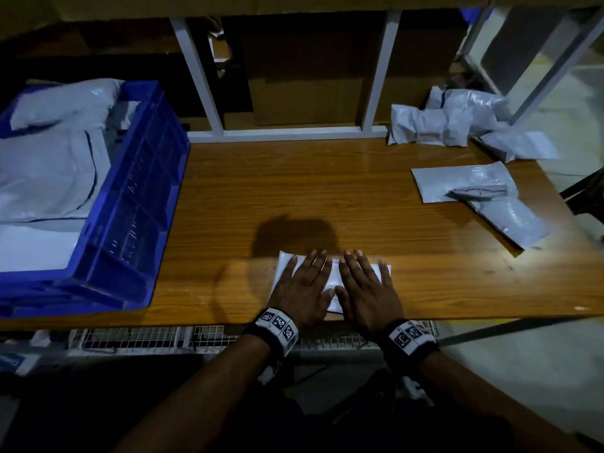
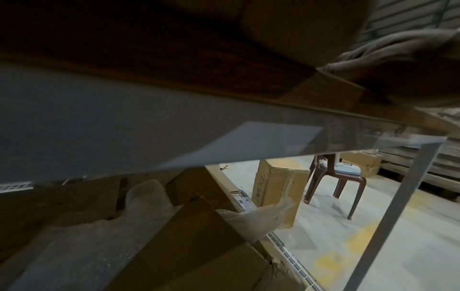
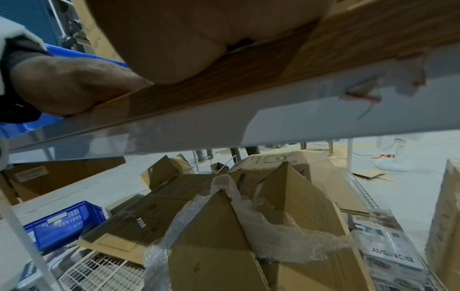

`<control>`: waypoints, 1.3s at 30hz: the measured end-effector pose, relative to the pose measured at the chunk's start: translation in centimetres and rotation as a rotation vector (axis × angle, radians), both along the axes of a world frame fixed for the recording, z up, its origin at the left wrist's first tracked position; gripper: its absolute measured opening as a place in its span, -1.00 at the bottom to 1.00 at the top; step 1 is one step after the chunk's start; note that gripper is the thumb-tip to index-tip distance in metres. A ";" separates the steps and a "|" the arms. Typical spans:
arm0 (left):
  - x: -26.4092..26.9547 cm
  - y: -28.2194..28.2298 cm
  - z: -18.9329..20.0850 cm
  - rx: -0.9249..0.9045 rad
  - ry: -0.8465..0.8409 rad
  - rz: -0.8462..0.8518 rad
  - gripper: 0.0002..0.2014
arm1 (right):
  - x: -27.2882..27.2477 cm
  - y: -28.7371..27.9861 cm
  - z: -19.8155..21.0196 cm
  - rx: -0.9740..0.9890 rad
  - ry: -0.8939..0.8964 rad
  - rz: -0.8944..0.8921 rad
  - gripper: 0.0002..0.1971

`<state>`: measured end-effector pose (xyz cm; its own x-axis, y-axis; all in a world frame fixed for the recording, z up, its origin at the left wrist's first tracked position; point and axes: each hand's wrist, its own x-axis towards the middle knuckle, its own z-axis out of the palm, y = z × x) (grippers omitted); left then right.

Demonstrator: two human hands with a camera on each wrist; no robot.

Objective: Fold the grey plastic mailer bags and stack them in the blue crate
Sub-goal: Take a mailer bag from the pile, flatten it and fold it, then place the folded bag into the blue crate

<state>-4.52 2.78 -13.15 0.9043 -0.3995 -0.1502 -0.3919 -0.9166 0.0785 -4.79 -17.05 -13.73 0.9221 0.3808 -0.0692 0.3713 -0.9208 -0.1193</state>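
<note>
We press our left hand (image 1: 302, 286) and right hand (image 1: 366, 286) flat on the folded grey bag (image 1: 331, 277) — fingers straight, not gripping. It lies on the wooden table (image 1: 327, 197) near the front edge, at 6 o'clock. The blue crate (image 1: 130, 204) sits at 9 o'clock with folded bags (image 1: 49, 178) inside. More loose bags (image 1: 457, 125) lie at 2 o'clock — some flat, some crumpled.
</note>
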 end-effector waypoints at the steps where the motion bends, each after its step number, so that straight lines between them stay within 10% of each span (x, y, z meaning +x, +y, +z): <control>1: 0.0 -0.1 0.1 0.007 -0.002 0.001 -0.29 | 0.0 0.0 0.0 -0.004 0.000 -0.004 -0.34; 14: 0.2 0.9 1.8 -0.137 0.033 0.059 -0.27 | 0.0 0.1 2.1 0.116 -0.006 -0.073 -0.36; 18: -0.4 3.4 3.3 -0.395 -0.096 0.429 -0.31 | -1.1 -1.2 4.3 0.332 -0.182 -0.382 -0.52; 24: -0.5 7.0 2.9 -0.506 0.164 0.803 -0.26 | -1.0 -1.8 4.5 0.372 0.193 -0.725 -0.51; 28: 0.0 7.7 3.8 -0.613 0.229 0.933 -0.72 | 0.4 -1.5 5.2 0.519 0.276 -0.749 -0.71; 39: -4.2 17.0 15.7 -0.935 -0.175 0.983 -0.83 | 4.6 6.8 14.5 1.176 0.503 -0.372 -0.66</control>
<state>-8.73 19.83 2.51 0.8507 0.5244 -0.0371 0.3156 -0.4529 0.8338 -0.16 -10.24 0.73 0.9548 0.1806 -0.2363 -0.1967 -0.2121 -0.9572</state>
